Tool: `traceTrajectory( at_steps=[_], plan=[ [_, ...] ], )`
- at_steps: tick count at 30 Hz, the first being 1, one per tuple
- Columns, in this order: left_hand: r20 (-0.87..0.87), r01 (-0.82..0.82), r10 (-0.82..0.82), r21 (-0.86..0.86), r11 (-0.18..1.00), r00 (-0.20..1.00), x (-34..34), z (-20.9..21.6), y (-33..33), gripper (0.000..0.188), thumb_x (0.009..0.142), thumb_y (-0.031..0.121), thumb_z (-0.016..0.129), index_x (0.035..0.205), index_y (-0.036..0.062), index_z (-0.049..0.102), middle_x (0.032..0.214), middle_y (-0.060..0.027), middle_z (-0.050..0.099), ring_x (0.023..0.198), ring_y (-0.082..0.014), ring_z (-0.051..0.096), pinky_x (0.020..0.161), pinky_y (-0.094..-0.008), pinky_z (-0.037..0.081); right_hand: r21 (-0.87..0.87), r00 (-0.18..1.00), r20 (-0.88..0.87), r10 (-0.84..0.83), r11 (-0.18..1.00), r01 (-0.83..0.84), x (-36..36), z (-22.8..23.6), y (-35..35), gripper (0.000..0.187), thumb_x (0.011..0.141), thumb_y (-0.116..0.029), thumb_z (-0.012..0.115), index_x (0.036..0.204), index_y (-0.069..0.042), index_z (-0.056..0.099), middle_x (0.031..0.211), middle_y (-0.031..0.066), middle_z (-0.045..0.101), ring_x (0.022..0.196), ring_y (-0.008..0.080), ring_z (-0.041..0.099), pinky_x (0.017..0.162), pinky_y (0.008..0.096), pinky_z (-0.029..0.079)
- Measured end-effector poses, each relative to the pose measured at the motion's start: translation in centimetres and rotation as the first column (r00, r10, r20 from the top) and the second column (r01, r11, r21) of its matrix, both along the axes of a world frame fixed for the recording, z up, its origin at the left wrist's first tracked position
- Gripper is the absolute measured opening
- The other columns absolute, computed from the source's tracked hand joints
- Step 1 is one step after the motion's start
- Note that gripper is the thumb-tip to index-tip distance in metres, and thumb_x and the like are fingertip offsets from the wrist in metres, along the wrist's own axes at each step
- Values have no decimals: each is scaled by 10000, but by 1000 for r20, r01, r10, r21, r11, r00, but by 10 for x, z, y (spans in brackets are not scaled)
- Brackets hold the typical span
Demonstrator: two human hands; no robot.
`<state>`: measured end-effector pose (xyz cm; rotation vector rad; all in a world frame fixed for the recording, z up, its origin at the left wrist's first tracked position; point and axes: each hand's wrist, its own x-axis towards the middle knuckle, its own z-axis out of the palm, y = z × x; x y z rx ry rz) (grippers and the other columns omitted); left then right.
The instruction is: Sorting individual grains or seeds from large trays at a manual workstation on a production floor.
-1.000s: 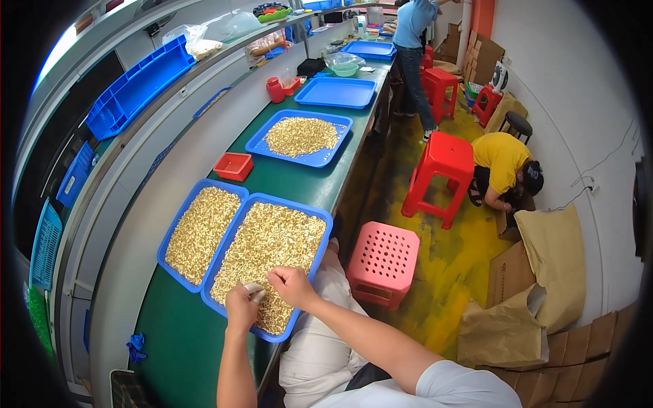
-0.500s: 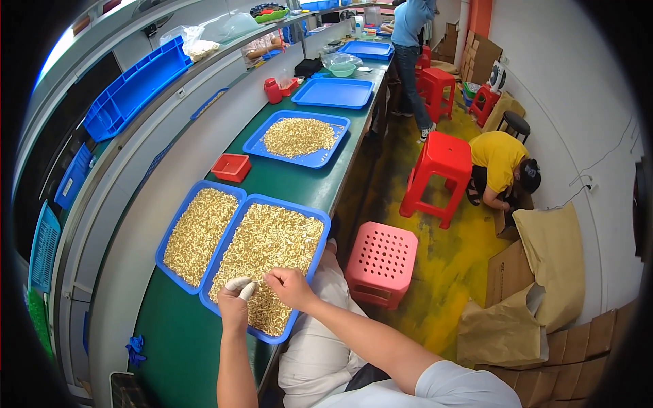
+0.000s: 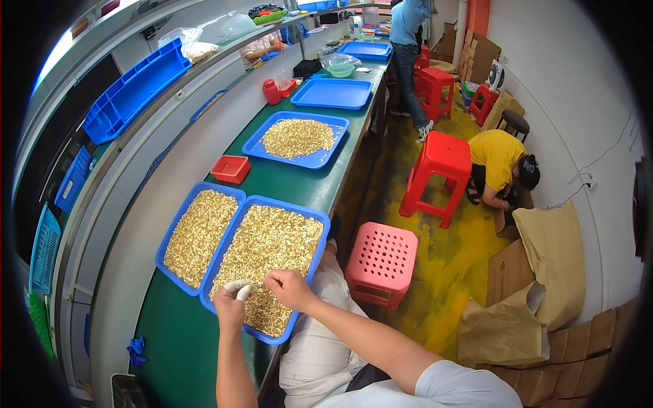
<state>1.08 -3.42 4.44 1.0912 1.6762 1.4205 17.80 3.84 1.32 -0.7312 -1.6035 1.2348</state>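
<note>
Both my hands are above the nearer blue tray (image 3: 325, 234), which is full of small gold-coloured metal pieces (image 3: 272, 234). My left hand (image 3: 231, 306) wears white covers on its thumb and a finger, and these are drawn together in a pinch. Just to its right, my right hand (image 3: 291, 288) is closed, thumb against curled fingers. Anything pinched in either hand is too small to make out. A second blue tray (image 3: 161, 253) of the same gold pieces stands against the first on its left.
Farther along the green table (image 3: 170, 333) are a red box (image 3: 231, 170), a blue tray (image 3: 320, 160) with a gold heap, and another blue tray (image 3: 333, 94). Right of the table stand pink (image 3: 382, 262) and red stools (image 3: 439, 170). A person in yellow (image 3: 500, 160) crouches near paper bags.
My left hand has shifted slightly left and down, with its covered fingertips still close together. The right hand stays almost in place.
</note>
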Motion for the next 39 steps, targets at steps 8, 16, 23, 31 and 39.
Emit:
traceTrajectory(
  at_steps=[8,16,23,31,39],
  plan=[
    [-45,-32,30,-44,999,999,6,1,1,85,855,-32,716,940,-28,708,816,-58,706,726,-125,662,677,-250,537,-1,1000,10,3,1000,-3,-2,-5,1,268,929,-151,635,731,21,585,578,128,510,511,153,427,500,355,376],
    [42,-30,30,4,1000,999,7,-2,0,112,870,-4,710,977,-22,735,827,-65,720,716,-125,658,686,-257,540,-2,998,45,45,999,-45,-3,-10,2,272,938,-156,629,731,16,586,564,108,500,517,128,423,499,343,380],
    [47,-119,116,70,990,992,11,2,0,152,870,-20,699,1018,-6,731,847,-67,724,727,-128,663,716,-250,543,-25,999,-4,35,999,-35,0,-8,4,310,956,-177,626,714,11,573,546,90,486,510,123,415,492,340,372],
    [164,-16,10,40,999,986,14,6,-2,65,847,-37,715,904,-7,706,832,-73,718,726,-145,681,689,-256,551,15,999,-6,38,999,-38,2,-5,3,301,957,-170,629,722,12,577,545,81,484,515,109,408,487,335,368],
    [140,-64,58,40,997,988,14,-6,2,57,849,27,743,886,6,705,791,-62,713,655,-123,639,621,-249,514,13,998,-38,54,998,-54,3,-6,3,287,958,-164,627,733,9,580,546,63,470,524,99,398,486,324,359]
  ],
)
